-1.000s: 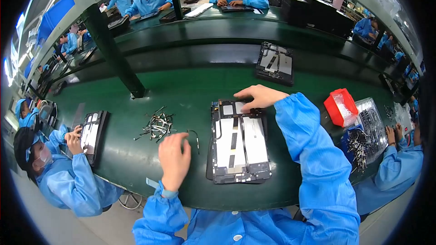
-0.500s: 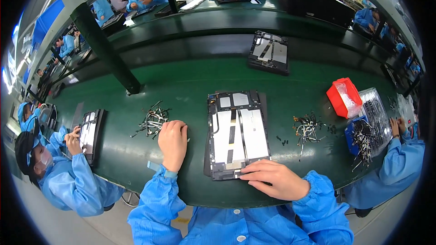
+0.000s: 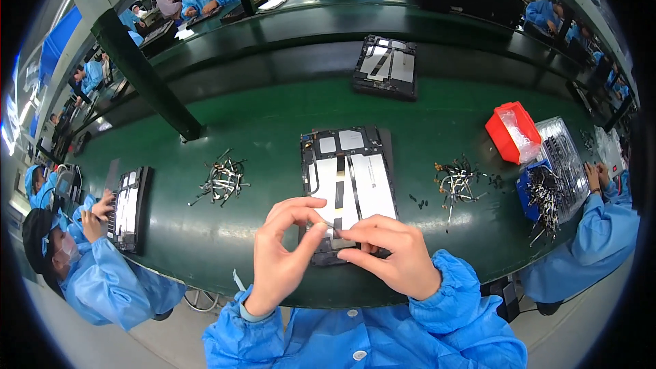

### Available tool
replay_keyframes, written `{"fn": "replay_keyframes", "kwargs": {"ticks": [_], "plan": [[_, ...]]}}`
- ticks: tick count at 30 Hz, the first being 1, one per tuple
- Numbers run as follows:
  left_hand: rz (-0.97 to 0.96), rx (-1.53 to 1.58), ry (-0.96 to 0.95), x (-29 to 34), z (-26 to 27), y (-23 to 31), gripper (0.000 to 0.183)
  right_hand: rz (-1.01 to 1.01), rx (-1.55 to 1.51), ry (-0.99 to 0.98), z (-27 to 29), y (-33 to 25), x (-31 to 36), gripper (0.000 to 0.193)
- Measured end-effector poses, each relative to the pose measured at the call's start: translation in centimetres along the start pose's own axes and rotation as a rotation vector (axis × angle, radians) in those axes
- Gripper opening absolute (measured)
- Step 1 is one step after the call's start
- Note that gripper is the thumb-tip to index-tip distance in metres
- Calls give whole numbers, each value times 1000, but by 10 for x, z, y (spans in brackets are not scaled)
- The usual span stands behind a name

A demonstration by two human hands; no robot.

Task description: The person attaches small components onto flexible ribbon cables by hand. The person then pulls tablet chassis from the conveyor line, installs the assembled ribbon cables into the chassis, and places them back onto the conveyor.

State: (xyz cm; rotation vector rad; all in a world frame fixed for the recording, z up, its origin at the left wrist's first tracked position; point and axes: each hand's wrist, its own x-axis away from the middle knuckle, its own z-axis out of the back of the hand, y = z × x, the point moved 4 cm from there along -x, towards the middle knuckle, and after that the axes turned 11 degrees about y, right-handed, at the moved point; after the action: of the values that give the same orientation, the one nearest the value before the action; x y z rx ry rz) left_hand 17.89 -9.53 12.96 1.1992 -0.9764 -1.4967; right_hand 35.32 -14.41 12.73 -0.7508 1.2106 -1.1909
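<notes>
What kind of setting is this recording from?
Most likely an electronics assembly line: a long green workbench, opened tablet-like devices at each seat, piles of small cable parts, and co-workers in blue smocks.

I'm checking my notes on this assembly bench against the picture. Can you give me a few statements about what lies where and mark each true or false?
1. Both hands meet over the near end of the open tablet chassis. True: the left hand and right hand pinch a small thin part there.
2. The red bin stands to the person's left. False: it stands to the right.
3. A pile of small cables lies left of the chassis. True.
4. The belt is blue. False: it is green.
5. A second chassis lies farther back. True.
</notes>
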Motion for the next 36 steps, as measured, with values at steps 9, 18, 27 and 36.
{"fn": "replay_keyframes", "kwargs": {"ticks": [9,18,27,36], "plan": [[160,119,-16,34,-13,-9,29,-206,-234,38,16,32,-1,13],[214,-98,-206,54,-38,-16,18,-179,-22,-17,33,28,-1,16],[293,28,-128,66,-45,-21,15,325,233,187,22,15,37,30],[-68,-146,-156,67,-56,-6,18,236,185,271,31,17,41,25]]}}
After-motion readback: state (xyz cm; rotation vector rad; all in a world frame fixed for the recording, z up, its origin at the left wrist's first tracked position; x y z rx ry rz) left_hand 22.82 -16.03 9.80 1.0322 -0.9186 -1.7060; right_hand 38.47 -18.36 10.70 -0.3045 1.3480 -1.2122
